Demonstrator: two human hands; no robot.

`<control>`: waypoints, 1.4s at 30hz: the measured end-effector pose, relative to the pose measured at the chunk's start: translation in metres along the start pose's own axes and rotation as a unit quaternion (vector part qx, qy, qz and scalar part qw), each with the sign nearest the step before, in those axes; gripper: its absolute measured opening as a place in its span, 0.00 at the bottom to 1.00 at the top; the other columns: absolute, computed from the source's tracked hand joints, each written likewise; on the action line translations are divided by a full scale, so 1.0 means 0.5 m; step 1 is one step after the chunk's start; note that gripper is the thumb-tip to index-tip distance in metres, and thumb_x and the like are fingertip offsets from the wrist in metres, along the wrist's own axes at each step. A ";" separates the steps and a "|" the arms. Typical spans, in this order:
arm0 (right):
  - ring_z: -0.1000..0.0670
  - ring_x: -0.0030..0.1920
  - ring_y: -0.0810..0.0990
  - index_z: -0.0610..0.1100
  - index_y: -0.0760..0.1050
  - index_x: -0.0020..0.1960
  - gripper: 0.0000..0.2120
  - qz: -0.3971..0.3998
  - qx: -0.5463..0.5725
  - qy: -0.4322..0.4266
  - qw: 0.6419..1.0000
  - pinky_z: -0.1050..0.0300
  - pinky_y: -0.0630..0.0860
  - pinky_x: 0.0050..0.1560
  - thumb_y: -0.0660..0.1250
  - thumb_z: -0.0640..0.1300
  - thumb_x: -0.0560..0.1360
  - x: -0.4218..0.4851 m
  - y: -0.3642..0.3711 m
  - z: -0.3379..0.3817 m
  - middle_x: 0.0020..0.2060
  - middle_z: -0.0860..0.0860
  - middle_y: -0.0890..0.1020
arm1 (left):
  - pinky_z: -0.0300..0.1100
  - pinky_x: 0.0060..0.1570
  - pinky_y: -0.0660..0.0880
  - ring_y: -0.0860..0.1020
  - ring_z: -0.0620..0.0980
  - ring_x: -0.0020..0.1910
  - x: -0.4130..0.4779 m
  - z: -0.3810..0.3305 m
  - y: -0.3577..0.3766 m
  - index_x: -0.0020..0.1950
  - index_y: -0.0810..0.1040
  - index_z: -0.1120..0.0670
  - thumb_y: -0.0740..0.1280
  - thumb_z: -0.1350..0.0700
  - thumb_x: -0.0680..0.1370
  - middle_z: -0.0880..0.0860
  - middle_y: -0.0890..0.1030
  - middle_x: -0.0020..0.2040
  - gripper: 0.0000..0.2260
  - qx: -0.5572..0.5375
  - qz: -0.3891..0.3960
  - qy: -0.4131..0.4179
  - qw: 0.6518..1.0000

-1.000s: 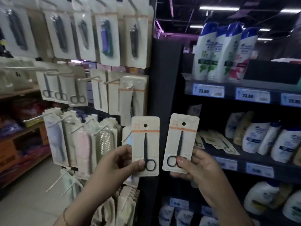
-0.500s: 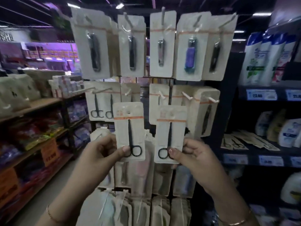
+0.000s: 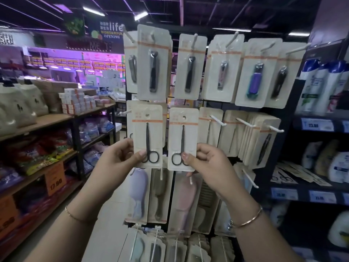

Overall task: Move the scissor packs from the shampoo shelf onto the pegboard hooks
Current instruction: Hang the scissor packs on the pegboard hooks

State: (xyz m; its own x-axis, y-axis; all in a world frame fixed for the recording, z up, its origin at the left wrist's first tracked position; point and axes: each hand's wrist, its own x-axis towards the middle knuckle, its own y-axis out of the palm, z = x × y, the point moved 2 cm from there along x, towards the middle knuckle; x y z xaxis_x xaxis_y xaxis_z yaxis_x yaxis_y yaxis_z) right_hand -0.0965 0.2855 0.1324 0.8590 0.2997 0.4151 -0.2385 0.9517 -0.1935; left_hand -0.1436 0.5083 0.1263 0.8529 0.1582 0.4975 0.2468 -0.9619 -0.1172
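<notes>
I hold two cream scissor packs upright in front of the pegboard rack (image 3: pixel 217 104). My left hand (image 3: pixel 120 157) pinches the lower edge of the left scissor pack (image 3: pixel 148 129); my right hand (image 3: pixel 205 159) pinches the right scissor pack (image 3: pixel 182 133). Each card shows black scissors and a round hang hole near its top. The left pack overlaps cards hanging in the rack's middle row. A white hook (image 3: pixel 124 112) pokes out just left of it. Several more scissor packs (image 3: pixel 298 174) lie flat on the shampoo shelf (image 3: pixel 302 188) at the right.
Nail clipper cards (image 3: pixel 190 67) fill the rack's top row, combs and brushes (image 3: pixel 137 193) the lower rows. More white hooks (image 3: pixel 275 128) jut toward me. Shampoo bottles (image 3: pixel 321 86) stand at right. Shelves of goods (image 3: pixel 47 121) line the aisle at left.
The view has swung left from the shampoo shelf until the rack is centred. Both hands have carried the packs up against the rack's middle row.
</notes>
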 end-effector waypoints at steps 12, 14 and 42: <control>0.53 0.32 0.82 0.42 0.81 0.49 0.04 -0.006 0.017 0.025 1.000 0.57 0.80 0.37 0.69 0.41 0.74 0.017 0.002 -0.021 0.42 0.47 0.87 | 0.36 0.45 0.79 0.80 0.53 0.46 0.017 0.006 0.003 0.54 0.79 0.62 0.67 0.63 0.76 0.63 0.83 0.49 0.08 -0.032 0.012 -0.009 0.999; 0.49 0.34 0.82 0.43 0.81 0.49 0.04 -0.008 0.010 0.025 1.000 0.53 0.81 0.41 0.70 0.42 0.74 0.020 0.002 -0.024 0.43 0.47 0.87 | 0.36 0.46 0.80 0.81 0.52 0.46 0.017 0.004 0.001 0.54 0.79 0.61 0.67 0.63 0.76 0.60 0.84 0.49 0.08 -0.036 0.012 -0.001 0.999; 0.53 0.40 0.80 0.39 0.73 0.42 0.09 -0.085 -0.012 0.068 0.994 0.63 0.82 0.37 0.72 0.41 0.73 0.144 0.015 -0.076 0.39 0.40 0.77 | 0.34 0.28 0.67 0.67 0.44 0.28 0.163 0.071 0.014 0.39 0.71 0.58 0.70 0.58 0.75 0.56 0.67 0.32 0.10 0.056 0.033 -0.058 0.996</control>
State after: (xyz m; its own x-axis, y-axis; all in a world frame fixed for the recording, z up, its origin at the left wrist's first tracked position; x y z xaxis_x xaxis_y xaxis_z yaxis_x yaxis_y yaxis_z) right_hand -0.0191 0.3117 0.1273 0.9395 0.1222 0.3199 -0.0758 0.9852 -0.1536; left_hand -0.0560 0.5223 0.1357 0.9147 0.1270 0.3837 0.2330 -0.9414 -0.2438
